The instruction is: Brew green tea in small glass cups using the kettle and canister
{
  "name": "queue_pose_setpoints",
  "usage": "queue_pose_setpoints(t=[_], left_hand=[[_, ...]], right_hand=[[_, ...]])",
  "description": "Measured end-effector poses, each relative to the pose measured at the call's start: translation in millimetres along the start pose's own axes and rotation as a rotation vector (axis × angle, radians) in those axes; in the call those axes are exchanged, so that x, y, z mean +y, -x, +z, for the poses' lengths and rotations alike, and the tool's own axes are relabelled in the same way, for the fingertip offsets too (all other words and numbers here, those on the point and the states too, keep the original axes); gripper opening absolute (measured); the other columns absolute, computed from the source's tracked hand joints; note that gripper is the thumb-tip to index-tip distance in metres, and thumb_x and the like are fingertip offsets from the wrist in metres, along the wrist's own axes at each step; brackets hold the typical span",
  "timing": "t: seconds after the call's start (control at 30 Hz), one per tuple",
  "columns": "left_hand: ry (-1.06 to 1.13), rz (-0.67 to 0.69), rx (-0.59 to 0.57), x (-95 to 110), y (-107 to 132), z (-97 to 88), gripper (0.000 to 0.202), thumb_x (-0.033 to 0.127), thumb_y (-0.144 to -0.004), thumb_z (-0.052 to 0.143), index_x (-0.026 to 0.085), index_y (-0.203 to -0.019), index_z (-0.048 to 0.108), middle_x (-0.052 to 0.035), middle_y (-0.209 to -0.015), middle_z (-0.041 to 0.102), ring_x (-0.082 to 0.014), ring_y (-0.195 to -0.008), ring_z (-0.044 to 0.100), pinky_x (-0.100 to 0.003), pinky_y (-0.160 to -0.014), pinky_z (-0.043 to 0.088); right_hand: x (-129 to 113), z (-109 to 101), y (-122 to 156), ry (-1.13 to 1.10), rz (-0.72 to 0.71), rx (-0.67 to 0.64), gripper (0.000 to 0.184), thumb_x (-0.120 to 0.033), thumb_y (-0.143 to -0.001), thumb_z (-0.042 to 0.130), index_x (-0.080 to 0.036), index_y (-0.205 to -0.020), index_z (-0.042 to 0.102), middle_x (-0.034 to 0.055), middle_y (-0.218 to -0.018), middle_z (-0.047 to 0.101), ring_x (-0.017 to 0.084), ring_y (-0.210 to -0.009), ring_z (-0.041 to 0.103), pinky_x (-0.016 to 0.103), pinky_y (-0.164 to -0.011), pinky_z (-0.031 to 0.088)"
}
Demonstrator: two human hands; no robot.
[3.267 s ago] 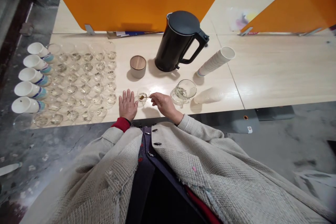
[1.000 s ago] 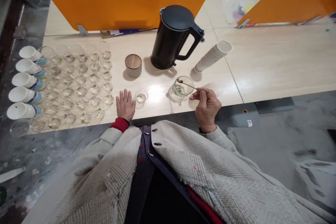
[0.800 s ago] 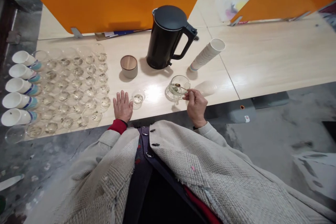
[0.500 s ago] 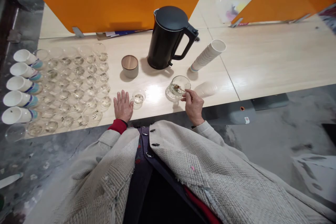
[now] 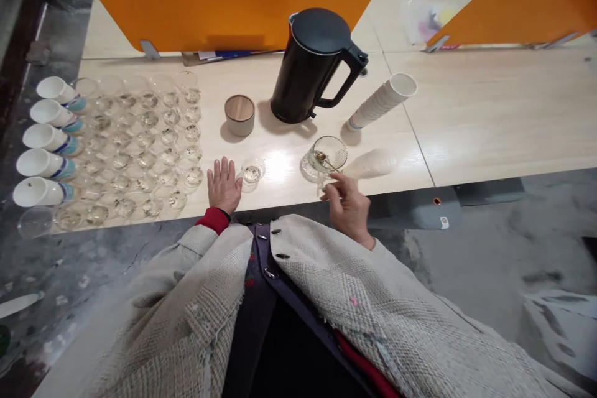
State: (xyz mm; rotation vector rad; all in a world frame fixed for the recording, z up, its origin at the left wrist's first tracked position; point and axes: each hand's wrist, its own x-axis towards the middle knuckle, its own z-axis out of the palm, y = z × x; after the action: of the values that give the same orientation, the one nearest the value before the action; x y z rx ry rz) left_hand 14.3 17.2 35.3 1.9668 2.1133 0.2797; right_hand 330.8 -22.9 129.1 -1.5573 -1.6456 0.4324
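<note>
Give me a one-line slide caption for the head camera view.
Right hand holds a spoon in a glass cup; left hand rests beside a small glass.

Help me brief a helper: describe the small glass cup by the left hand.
From the black electric kettle, look toward the table's front edge. The small glass cup sits there, just right of the left hand. Unlike the rows of glasses further left, it stands alone.
</note>
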Motion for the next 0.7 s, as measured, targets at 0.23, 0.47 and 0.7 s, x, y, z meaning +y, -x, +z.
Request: queue_pose_setpoints(t=[0.23,0.47,0.7], left_hand=[[-0.026,0.011,0.000,0,0,0.7,0.067,0.038,-0.108,0.043,0.011,-0.169,0.041,-0.0156,-0.182,0.024,-0.0375,-0.171,0.016,-0.063,-0.139,0.013],[-0.072,0.047,-0.026,2,3,-2.4,0.064,0.037,-0.110,0.040,0.013,-0.169,0.041,-0.0155,-0.182,0.024,-0.0341,-0.171,0.017,-0.061,-0.139,0.014],[-0.081,0.070,-0.050,3,3,-3.1,0.063,0.036,-0.110,0.036,0.012,-0.169,0.040,-0.0149,-0.181,0.026,-0.0319,-0.171,0.018,-0.061,-0.139,0.015]], right_hand=[[25,109,-16,0.114,-0.191,-0.495,0.063,-0.041,-0.110,0.043,-0.011,-0.165,0.044,0.0243,-0.168,0.050,0.033,-0.159,0.047,0.054,-0.129,0.043],[23,166,-34,0.382,-0.211,-0.615,0.068,-0.038,-0.111,0.041,-0.007,-0.171,0.035,0.0207,-0.181,0.024,0.033,-0.172,0.017,0.064,-0.138,0.006],[22,174,-31,0.404,-0.217,-0.603,0.069,-0.039,-0.111,0.037,-0.006,-0.171,0.032,0.0210,-0.182,0.022,0.033,-0.172,0.015,0.065,-0.138,0.002]])
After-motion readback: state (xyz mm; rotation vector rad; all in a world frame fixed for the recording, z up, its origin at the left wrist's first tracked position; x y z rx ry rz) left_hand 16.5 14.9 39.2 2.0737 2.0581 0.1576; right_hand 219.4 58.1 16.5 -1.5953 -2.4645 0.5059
